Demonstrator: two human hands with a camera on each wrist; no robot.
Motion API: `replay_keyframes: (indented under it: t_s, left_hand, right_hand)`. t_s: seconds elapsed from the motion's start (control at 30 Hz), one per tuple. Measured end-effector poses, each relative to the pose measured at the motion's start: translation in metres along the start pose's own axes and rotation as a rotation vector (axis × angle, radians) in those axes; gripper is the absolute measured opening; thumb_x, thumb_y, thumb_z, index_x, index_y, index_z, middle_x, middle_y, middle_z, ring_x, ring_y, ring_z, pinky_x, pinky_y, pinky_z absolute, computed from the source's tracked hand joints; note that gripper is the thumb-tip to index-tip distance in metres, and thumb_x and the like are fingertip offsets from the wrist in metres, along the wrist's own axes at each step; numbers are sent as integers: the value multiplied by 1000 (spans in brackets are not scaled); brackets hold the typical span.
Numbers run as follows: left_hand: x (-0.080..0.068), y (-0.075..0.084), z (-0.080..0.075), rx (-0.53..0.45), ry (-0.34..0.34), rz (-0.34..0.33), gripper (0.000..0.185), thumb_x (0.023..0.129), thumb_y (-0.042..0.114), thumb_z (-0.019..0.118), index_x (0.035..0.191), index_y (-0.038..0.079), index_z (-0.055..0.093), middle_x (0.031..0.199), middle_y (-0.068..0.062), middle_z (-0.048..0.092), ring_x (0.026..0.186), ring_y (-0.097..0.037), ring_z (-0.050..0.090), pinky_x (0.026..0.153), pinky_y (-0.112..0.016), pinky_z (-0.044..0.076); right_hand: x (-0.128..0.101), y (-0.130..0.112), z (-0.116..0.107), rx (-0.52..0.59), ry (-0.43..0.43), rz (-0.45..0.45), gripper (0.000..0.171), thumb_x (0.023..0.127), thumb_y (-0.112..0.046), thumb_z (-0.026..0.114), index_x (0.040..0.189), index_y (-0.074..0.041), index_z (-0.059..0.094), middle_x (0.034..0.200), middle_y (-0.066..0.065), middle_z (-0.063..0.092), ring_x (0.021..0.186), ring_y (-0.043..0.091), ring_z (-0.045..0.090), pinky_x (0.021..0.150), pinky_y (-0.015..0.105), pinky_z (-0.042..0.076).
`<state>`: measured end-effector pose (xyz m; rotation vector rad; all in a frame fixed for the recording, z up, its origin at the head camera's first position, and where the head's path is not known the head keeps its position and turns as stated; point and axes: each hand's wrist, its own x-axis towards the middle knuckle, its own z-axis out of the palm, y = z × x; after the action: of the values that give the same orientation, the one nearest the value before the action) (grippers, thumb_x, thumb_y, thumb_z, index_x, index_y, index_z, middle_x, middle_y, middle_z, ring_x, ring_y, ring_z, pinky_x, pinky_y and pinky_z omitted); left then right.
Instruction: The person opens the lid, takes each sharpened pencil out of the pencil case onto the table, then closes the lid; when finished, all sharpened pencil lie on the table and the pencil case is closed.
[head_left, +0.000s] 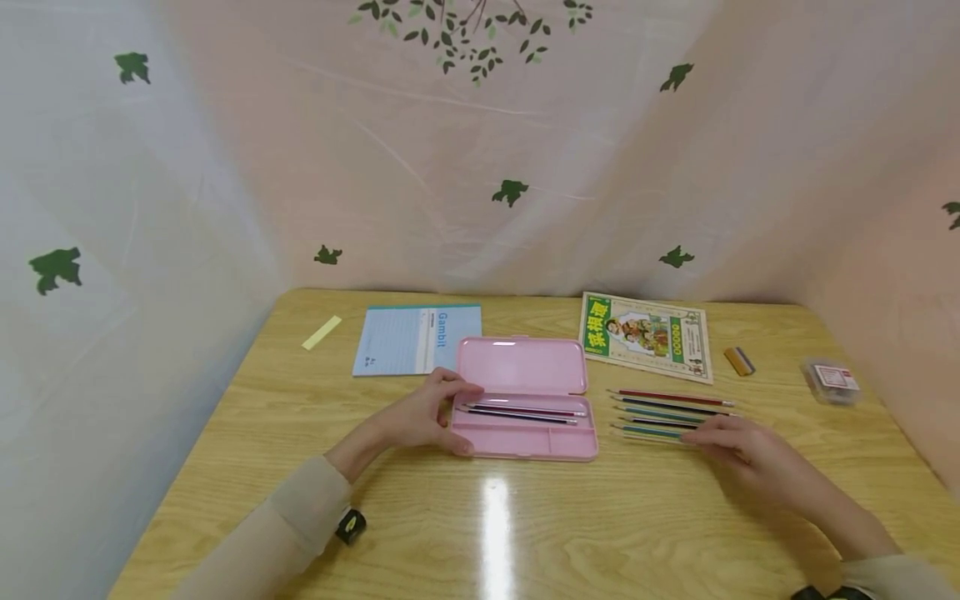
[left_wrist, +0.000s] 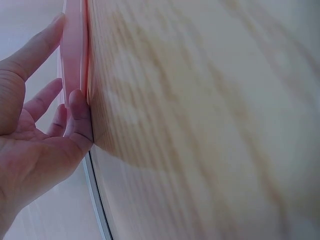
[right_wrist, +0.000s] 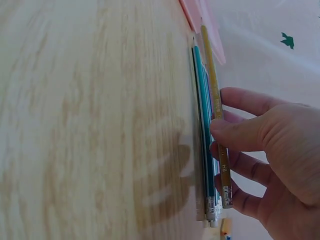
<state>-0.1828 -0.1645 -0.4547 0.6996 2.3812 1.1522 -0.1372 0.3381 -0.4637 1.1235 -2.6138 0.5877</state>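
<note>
A pink pencil case lies with its lid folded back. Inside its long upper compartment are pencils, one dark red and one dark. My left hand grips the case by its left end, thumb near the front edge and fingers at the back. In the right wrist view my right hand pinches a yellow pencil between thumb and fingers, slightly above the other pencils. Beneath it runs a teal pencil. Several pencils, red, dark and teal, lie side by side right of the case.
Behind the case lie a blue notebook and a green-and-cream printed booklet. A yellow strip is at the far left. A small yellowish sharpener-like block and a clear box with a label stand at the right.
</note>
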Motion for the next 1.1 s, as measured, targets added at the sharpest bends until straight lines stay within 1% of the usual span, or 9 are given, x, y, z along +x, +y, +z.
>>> replay_keyframes:
  t_s: [0.07,0.33,0.57,0.73,0.87,0.97,1.1]
  left_hand:
    - [1,1,0,1,-3,4,77,79,29,90,146,20,54,132,-5,35,94,-21,45,78,-33,40]
    - [4,4,1,-6,-8,5,77,79,29,90,146,20,54,131,-5,35,90,-21,46,76,-31,41]
    - [5,5,-1,10,-8,12,77,79,30,90,146,19,54,134,-5,35,95,-21,45,78,-33,40]
    - [5,4,-3,20,-15,14,78,79,31,89,146,19,53,134,-5,35,93,-21,46,77,-32,41]
    - [4,3,-3,25,-1,18,78,79,32,90,146,18,53,132,-6,36,89,-20,47,75,-31,41]
    - [1,3,-2,21,10,9,78,79,31,90,147,17,54,131,-6,37,89,-20,47,75,-30,41]
    - [-1,3,0,8,3,3,76,80,31,89,147,18,53,130,-6,37,91,-21,46,75,-31,41]
  right_hand:
    - [-2,-1,0,-6,-6,19,54,68,17,81,109,-18,78,103,-5,70,94,10,64,86,6,39]
    - [-7,0,1,-41,0,25,52,68,15,82,106,-19,78,104,-7,69,94,12,65,88,6,37]
    - [-9,2,2,-86,24,27,51,66,15,83,104,-20,79,103,-6,69,93,15,66,90,6,37]
    - [-8,2,3,-91,33,29,50,66,13,84,103,-21,78,102,-7,70,92,15,66,88,8,39]
    - [-5,3,3,-93,30,24,50,67,12,84,104,-21,78,103,-8,70,92,15,66,88,8,39]
    - [-3,4,4,-96,27,14,49,68,11,84,105,-22,78,104,-9,69,93,15,66,89,9,39]
    - [-4,5,4,-97,32,0,49,67,11,84,104,-21,78,102,-9,70,92,14,66,87,11,41]
